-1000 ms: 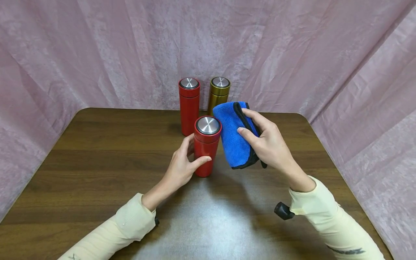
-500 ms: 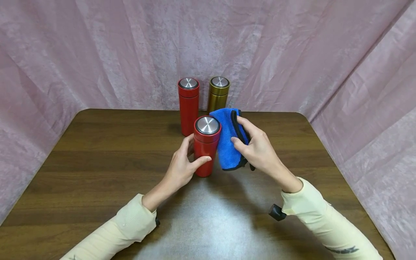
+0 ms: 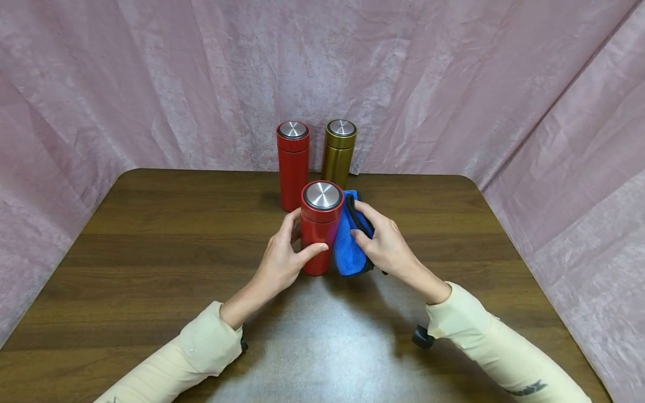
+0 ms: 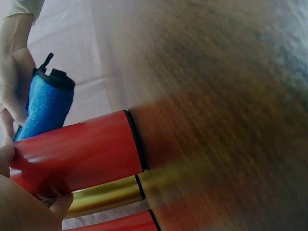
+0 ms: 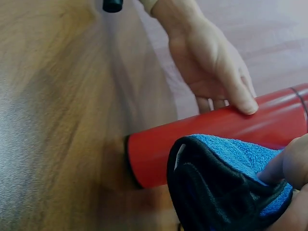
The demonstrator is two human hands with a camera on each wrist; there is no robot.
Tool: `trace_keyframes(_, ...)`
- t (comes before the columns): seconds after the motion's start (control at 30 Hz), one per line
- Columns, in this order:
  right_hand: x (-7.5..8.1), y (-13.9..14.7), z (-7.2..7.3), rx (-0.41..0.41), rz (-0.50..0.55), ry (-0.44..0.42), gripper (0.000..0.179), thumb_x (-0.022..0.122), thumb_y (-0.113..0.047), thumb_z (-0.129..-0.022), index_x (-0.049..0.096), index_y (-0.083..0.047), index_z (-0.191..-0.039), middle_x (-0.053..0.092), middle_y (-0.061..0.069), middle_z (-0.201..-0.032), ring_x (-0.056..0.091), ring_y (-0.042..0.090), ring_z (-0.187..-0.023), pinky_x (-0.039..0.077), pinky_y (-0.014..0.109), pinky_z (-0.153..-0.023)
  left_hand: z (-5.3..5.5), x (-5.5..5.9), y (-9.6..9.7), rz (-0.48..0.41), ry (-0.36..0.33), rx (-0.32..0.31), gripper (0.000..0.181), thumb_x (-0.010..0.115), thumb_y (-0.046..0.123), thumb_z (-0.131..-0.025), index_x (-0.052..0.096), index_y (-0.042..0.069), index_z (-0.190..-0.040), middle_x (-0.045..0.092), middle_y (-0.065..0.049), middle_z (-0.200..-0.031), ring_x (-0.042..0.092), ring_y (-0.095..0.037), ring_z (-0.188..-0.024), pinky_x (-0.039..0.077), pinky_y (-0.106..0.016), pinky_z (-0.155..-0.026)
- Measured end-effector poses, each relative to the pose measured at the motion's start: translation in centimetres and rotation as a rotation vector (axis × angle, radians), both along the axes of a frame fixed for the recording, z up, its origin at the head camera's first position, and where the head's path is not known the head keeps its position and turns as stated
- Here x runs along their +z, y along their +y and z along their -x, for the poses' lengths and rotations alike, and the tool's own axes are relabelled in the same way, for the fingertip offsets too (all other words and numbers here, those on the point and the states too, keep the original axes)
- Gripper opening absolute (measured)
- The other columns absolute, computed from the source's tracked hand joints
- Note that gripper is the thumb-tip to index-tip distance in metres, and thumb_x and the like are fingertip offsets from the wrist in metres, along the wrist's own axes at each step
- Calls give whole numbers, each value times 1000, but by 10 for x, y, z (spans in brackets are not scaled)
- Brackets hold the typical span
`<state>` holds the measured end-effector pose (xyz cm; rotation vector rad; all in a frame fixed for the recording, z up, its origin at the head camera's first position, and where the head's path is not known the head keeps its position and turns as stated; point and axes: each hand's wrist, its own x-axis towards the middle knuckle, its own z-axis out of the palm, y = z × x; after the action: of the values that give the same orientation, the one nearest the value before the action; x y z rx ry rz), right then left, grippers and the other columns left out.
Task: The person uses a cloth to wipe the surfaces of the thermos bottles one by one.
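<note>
A red thermos bottle [image 3: 318, 232] with a silver lid stands upright at mid-table. My left hand [image 3: 283, 253] grips it from the left side, thumb across its front. On the other side, my right hand [image 3: 385, 242] holds a folded blue cloth [image 3: 347, 249] with black edging, pinched between thumb and fingers. In the head view the cloth lies against the bottle's right side. From the right wrist view, the cloth's black-edged folds [image 5: 211, 187] partly cover the red bottle [image 5: 159, 149]. The left wrist view shows the bottle's black base [image 4: 136, 140] at the tabletop.
Behind the held bottle stand a second red thermos bottle [image 3: 293, 173] and a gold one [image 3: 339, 154], both upright with silver lids. The brown wooden table [image 3: 176, 235] ends at a pink curtain [image 3: 201, 84]. Black wrist cameras [image 3: 422, 337] hang below the cuffs.
My right hand has moved left and toward the front with the cloth, bringing it up against the red bottle's right side. My left hand and the bottle have stayed in place.
</note>
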<state>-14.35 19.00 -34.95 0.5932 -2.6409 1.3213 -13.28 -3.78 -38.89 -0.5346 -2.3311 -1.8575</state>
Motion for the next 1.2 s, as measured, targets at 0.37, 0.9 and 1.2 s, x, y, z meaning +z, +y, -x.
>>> trace_keyframes(0.37, -23, -5, 9, 75, -148, -103, 54, 66, 6, -94, 53, 3, -146, 61, 26, -137, 64, 38, -117, 54, 54, -98, 0, 0, -1, 30, 6, -8, 80, 85, 11, -87, 39, 2, -151, 59, -18, -143, 58, -31, -130, 49, -49, -108)
trace_keyframes(0.9, -39, -4, 26, 121, -289, -309, 54, 64, 0, -94, 52, 5, -146, 60, 26, -139, 59, 33, -118, 49, 52, -103, 3, -2, -2, 3, 3, -25, 78, 85, 12, -87, 41, 4, -151, 61, -16, -140, 59, -28, -129, 49, -46, -108)
trace_keyframes(1.2, -32, 10, 23, 54, -113, -398, 49, 65, -14, -102, 53, 0, -147, 59, 22, -141, 62, 34, -119, 52, 53, -102, 16, 2, -6, -10, -29, -31, 74, 85, 12, -87, 45, 5, -150, 65, -14, -135, 63, -27, -122, 53, -45, -104)
